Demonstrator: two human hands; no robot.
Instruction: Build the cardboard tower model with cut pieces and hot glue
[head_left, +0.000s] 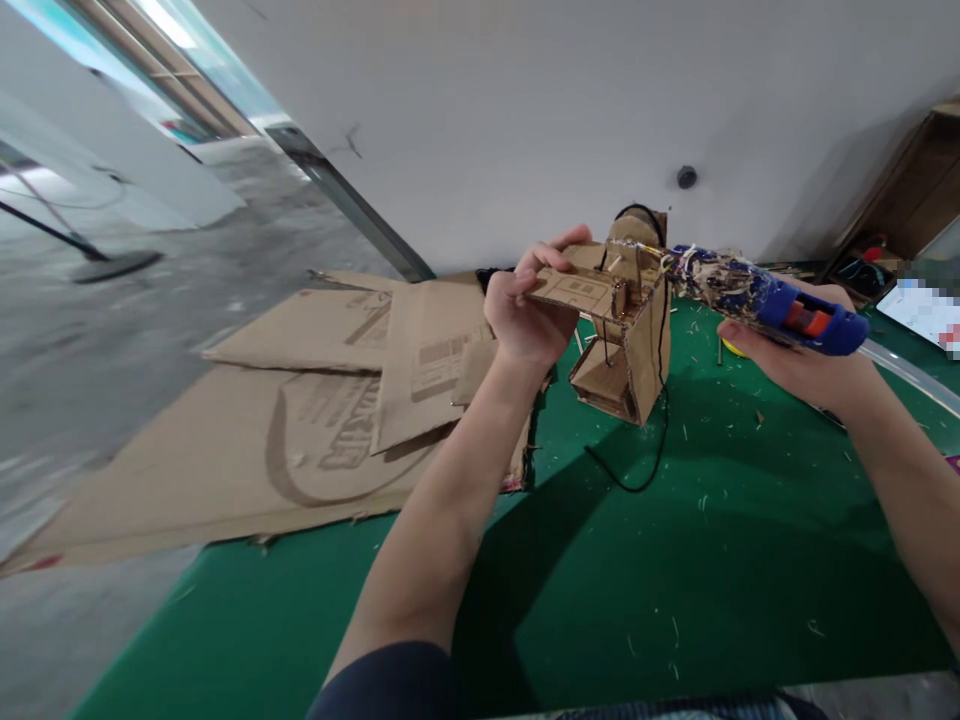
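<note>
My left hand (536,305) is closed on a flat arm of a small cardboard model (649,345), which I hold tilted above the table. The model has a boxy body, an open lower compartment and a round piece at its top. A black cord (663,440) hangs from it and curls onto the table. In my right hand (802,365) is a blue hot glue gun (806,318) with an orange part, its barrel crusted with dried glue strands. The gun's nozzle points left, at the upper part of the model; whether it touches cannot be made out.
Cut cardboard sheets (322,430) overhang the left side of the green table (675,590). Glue strands and scraps litter the tabletop. A white wall (525,120) rises behind. At the right lie a lit screen (926,310) and a cardboard box (900,190).
</note>
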